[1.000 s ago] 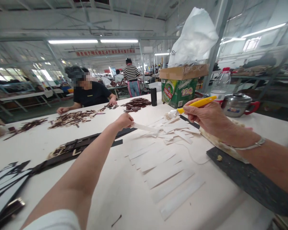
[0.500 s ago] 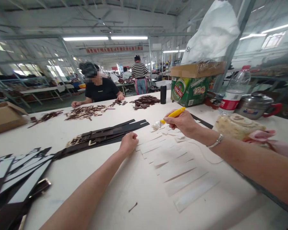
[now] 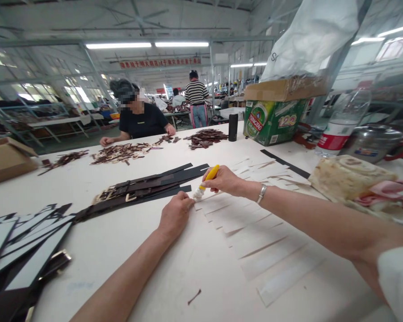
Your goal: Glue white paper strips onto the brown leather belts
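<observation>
My right hand [image 3: 223, 181] grips a yellow-handled glue brush [image 3: 208, 180], its white, glue-coated tip [image 3: 198, 193] just above the left end of the white strips. These pale strips [image 3: 258, 237] lie fanned and overlapping on the white table [image 3: 97, 264]. My left hand [image 3: 176, 215] rests palm down at their left edge, holding nothing that I can see. Just left of it lie dark brown leather belts with metal buckles [image 3: 137, 190]. A silver bracelet [image 3: 262, 193] circles my right wrist.
Black strips with metal buckles [image 3: 27, 250] lie at lower left. Brown leather pieces [image 3: 121, 153] are heaped farther along, near a seated co-worker [image 3: 143, 120]. At right stand a green Tsingtao carton [image 3: 273, 120], a plastic bottle [image 3: 342, 129] and a steel pot [image 3: 372, 143].
My right hand has moved left with the brush, bringing its tip to the strips' left end. My left hand has come nearer, from the far strips to their left edge. The view has shifted.
</observation>
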Available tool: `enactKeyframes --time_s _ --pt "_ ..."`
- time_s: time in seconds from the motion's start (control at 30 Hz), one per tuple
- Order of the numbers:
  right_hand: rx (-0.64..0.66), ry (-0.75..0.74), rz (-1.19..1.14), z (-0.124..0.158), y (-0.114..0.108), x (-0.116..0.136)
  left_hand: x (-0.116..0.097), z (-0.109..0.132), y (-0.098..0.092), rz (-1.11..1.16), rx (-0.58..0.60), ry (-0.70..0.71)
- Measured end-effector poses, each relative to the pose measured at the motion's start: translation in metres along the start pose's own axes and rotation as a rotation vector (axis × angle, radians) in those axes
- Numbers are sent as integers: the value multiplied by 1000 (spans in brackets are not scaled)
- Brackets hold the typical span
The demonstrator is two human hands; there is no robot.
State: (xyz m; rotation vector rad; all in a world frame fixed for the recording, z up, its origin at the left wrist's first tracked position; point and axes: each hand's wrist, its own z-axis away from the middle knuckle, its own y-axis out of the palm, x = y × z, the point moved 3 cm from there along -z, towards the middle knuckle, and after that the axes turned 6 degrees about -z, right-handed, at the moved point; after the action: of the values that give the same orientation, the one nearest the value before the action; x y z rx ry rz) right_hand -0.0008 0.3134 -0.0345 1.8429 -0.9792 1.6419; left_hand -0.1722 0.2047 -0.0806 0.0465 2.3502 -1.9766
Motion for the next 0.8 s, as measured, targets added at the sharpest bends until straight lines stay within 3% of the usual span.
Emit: enactKeyframes --time_s 0.17,0.33,0.6,0.8 --pt "142 49 134 -12 -2 -3 -3 3 -2 -54 -2 52" --pt "179 106 318 -13 -37 8 -4 3 -4 -90 -15 82" --pt "53 219 505 -1 -96 12 -6 3 -4 -107 -18 102" --pt "-156 39 338 15 -127 42 -7 -16 -18 -64 -45 2"
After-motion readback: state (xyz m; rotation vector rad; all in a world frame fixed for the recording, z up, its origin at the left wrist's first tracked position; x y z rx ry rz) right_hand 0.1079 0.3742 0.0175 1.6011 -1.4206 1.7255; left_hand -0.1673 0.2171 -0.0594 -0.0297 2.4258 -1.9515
